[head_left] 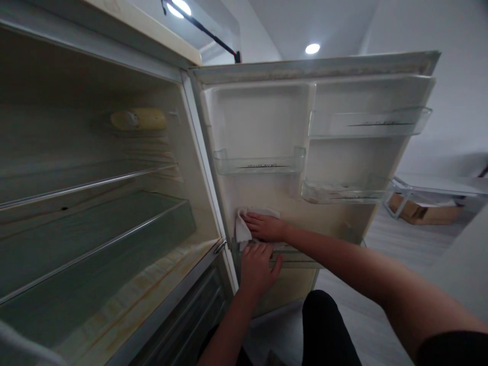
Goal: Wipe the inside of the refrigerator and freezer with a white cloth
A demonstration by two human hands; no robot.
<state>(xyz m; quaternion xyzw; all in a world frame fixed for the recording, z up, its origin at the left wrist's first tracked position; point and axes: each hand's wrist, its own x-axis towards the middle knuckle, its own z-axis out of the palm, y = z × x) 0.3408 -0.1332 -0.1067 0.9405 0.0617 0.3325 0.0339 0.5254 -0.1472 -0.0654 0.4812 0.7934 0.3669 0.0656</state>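
Now, right hand [269,227] flat on white cloth [242,231], near the centre of the frame, against fridge door [259,119], fingers nearly together; just below it, left hand [257,267], fingers bent, thumb apart.

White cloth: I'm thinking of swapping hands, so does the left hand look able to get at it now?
Probably yes: the left hand is just below the white cloth, whose left edge looks unobstructed; the right hand covers only part of it.

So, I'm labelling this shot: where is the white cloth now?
In the head view, just below centre, the white cloth is under the right hand, against the inside of the open fridge door, above the left hand.
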